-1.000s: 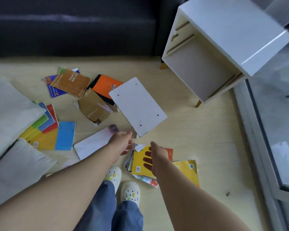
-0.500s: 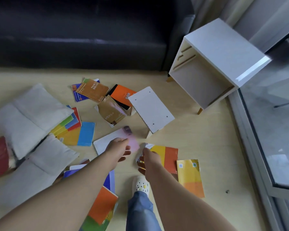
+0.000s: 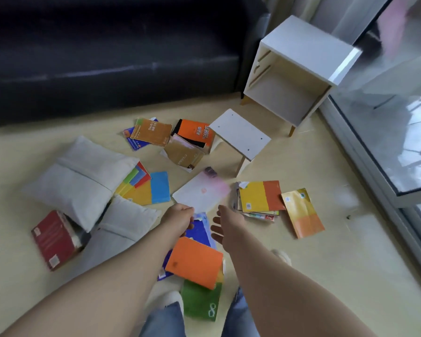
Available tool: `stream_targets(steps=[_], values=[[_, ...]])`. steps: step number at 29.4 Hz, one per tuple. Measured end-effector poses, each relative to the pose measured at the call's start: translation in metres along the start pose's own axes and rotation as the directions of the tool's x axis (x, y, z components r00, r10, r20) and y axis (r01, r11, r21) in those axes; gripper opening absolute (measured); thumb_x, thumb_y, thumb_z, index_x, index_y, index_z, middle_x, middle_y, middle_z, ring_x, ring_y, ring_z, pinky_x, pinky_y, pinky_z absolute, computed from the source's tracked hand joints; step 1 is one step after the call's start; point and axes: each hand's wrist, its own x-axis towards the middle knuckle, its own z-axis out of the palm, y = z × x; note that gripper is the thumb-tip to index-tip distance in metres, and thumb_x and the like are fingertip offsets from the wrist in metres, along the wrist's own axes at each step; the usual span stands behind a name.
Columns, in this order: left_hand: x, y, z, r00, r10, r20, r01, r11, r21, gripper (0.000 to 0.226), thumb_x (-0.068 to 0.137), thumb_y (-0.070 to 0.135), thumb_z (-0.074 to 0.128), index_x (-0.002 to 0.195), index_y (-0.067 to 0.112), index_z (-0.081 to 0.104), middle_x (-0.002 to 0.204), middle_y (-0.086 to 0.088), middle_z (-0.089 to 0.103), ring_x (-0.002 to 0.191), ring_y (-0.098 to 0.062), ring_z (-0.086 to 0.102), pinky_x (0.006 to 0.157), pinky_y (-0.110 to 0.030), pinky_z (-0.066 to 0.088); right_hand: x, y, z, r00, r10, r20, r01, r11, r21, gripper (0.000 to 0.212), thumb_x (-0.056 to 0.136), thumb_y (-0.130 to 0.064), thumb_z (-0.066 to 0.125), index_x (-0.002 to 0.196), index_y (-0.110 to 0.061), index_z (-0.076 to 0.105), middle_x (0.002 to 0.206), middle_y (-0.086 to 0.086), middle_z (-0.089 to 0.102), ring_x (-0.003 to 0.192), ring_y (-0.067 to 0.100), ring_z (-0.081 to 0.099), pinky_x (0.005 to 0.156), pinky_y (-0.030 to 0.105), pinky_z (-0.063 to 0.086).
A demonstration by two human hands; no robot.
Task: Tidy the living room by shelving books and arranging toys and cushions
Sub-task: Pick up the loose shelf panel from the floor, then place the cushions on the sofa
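Several books lie scattered on the pale floor. My left hand (image 3: 178,217) hovers with curled fingers at the near edge of a white and pink book (image 3: 202,193); its grip is hidden. My right hand (image 3: 229,223) is spread and holds nothing, above a blue book (image 3: 199,232). An orange book (image 3: 195,261) and a green book (image 3: 199,302) lie between my forearms. To the right is a yellow and orange book (image 3: 260,195). Two grey cushions (image 3: 78,181) (image 3: 122,222) lie at the left beside a red book (image 3: 52,239). An open white cabinet (image 3: 299,45) stands at the back right.
A loose white shelf board (image 3: 240,133) leans tilted in front of the cabinet. A dark sofa (image 3: 107,57) runs along the back. A glass door with a metal sill (image 3: 399,142) borders the right side. More books (image 3: 152,131) lie near the sofa. My feet stand among the books.
The view has pulled back and up, so more floor shows. My right hand has left the yellow and orange book and spread. My left hand has slid to the white book's near edge.
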Motion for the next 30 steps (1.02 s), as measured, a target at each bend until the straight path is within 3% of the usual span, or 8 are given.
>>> stream_targets(steps=[3, 6, 11, 15, 20, 24, 30], values=[[-0.032, -0.026, -0.02, 0.999, -0.011, 0.042, 0.009, 0.999, 0.036, 0.009, 0.096, 0.024, 0.047, 0.098, 0.017, 0.053, 0.083, -0.002, 0.057, 0.07, -0.017, 0.055, 0.056, -0.025, 0.037, -0.035, 0.035, 0.006, 1.0, 0.027, 0.001, -0.027, 0.998, 0.063, 0.034, 0.097, -0.025, 0.041, 0.123, -0.004, 0.05, 0.102, 0.01, 0.051, 0.096, 0.026, 0.055, 0.079, 0.036, 0.043], [-0.058, -0.046, -0.036, 0.997, 0.0, 0.073, -0.005, 0.997, 0.071, 0.012, 0.097, 0.024, 0.044, 0.1, 0.016, 0.053, 0.09, -0.005, 0.059, 0.074, -0.017, 0.055, 0.057, -0.025, 0.038, -0.067, 0.059, 0.008, 0.998, 0.034, -0.05, -0.029, 0.994, 0.101, 0.031, 0.098, -0.024, 0.041, 0.121, -0.004, 0.05, 0.101, 0.013, 0.054, 0.109, 0.029, 0.057, 0.086, 0.037, 0.045], [-0.093, -0.075, -0.047, 0.998, 0.01, 0.066, -0.013, 0.999, 0.036, 0.012, 0.097, 0.021, 0.043, 0.103, 0.016, 0.053, 0.085, -0.004, 0.058, 0.072, -0.017, 0.054, 0.057, -0.026, 0.038, -0.103, 0.094, 0.006, 0.998, 0.013, -0.066, -0.006, 0.994, 0.106, 0.018, 0.097, -0.022, 0.042, 0.102, -0.006, 0.05, 0.079, 0.004, 0.049, 0.075, 0.02, 0.05, 0.074, 0.033, 0.04], [-0.127, -0.099, -0.049, 0.997, 0.057, 0.054, -0.057, 0.998, 0.005, 0.015, 0.096, 0.018, 0.041, 0.107, 0.018, 0.051, 0.082, -0.004, 0.058, 0.073, -0.018, 0.055, 0.059, -0.026, 0.039, -0.126, 0.13, 0.002, 0.997, -0.03, -0.076, 0.037, 0.995, 0.095, 0.019, 0.096, -0.023, 0.042, 0.103, -0.008, 0.05, 0.083, 0.005, 0.05, 0.078, 0.021, 0.049, 0.07, 0.032, 0.041], [-0.174, -0.15, -0.059, 0.995, 0.075, 0.062, -0.077, 0.996, 0.035, 0.019, 0.096, 0.019, 0.043, 0.08, 0.019, 0.053, 0.082, -0.004, 0.058, 0.071, -0.017, 0.055, 0.057, -0.026, 0.04, -0.149, 0.194, 0.005, 0.997, -0.041, -0.062, 0.046, 0.995, 0.089, 0.023, 0.095, -0.025, 0.044, 0.112, -0.01, 0.051, 0.086, 0.007, 0.052, 0.071, 0.02, 0.05, 0.064, 0.03, 0.043], [-0.206, -0.196, -0.088, 0.997, 0.057, 0.042, -0.059, 0.997, 0.042, 0.021, 0.094, 0.019, 0.045, 0.075, 0.022, 0.051, 0.077, -0.003, 0.059, 0.073, -0.019, 0.056, 0.059, -0.026, 0.041, -0.179, 0.247, 0.018, 0.997, 0.006, -0.081, 0.002, 0.995, 0.101, 0.023, 0.093, -0.027, 0.046, 0.108, -0.011, 0.053, 0.094, 0.008, 0.054, 0.083, 0.024, 0.052, 0.059, 0.028, 0.04], [-0.206, -0.218, -0.162, 0.994, 0.11, 0.005, -0.11, 0.994, 0.016, 0.018, 0.096, 0.022, 0.044, 0.08, 0.023, 0.051, 0.078, 0.0, 0.059, 0.073, -0.015, 0.058, 0.068, -0.028, 0.046, -0.211, 0.263, 0.089, 0.996, -0.032, -0.083, 0.042, 0.991, 0.129, 0.022, 0.095, -0.022, 0.046, 0.11, -0.009, 0.053, 0.102, 0.011, 0.057, 0.087, 0.025, 0.056, 0.075, 0.036, 0.047]])
